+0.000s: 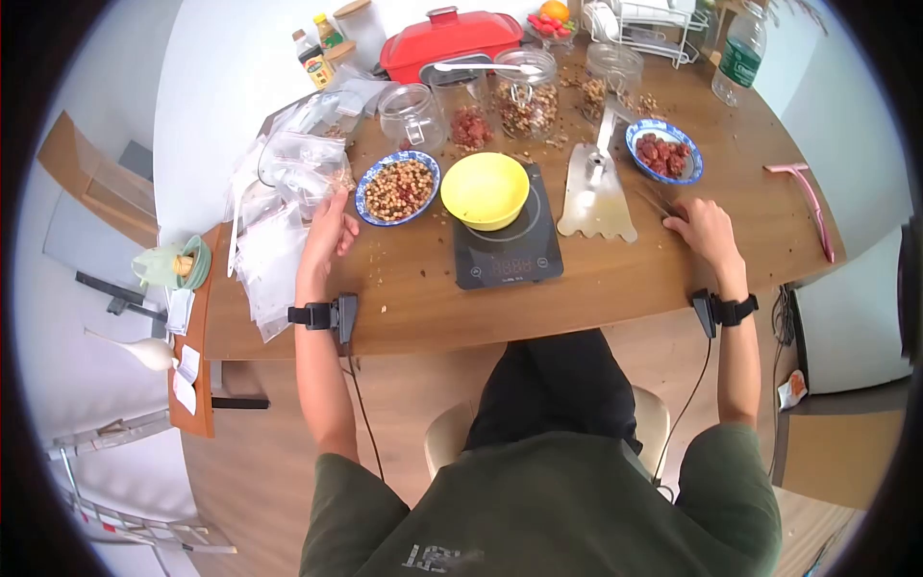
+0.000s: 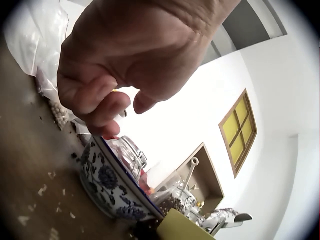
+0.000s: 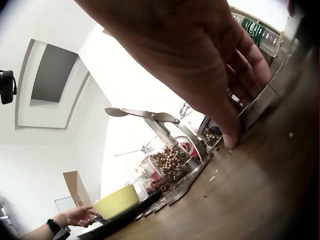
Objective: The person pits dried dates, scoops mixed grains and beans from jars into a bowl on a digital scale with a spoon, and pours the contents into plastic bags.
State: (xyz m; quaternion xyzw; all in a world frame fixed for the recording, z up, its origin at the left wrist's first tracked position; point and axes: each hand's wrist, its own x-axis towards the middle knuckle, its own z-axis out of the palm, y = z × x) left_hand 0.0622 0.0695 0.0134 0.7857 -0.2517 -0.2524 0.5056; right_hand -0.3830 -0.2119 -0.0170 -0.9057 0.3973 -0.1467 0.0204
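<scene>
My left hand hovers by the left part of the table, fingers loosely curled and holding nothing. Clear plastic bags lie beside it, and a blue-and-white bowl of beige and reddish kernels stands just to its right. In the left wrist view that bowl shows below my fingertips. At the right, my right hand rests low on the table, thumb and fingers at the end of a thin metal tool. Beyond it stands a second patterned bowl with dark red pieces.
A yellow bowl sits on a black electronic scale or hot plate in the middle. To its right lies a metal sealer-like press. Glass jars, a red pot, a water bottle and a pink peeler stand or lie around.
</scene>
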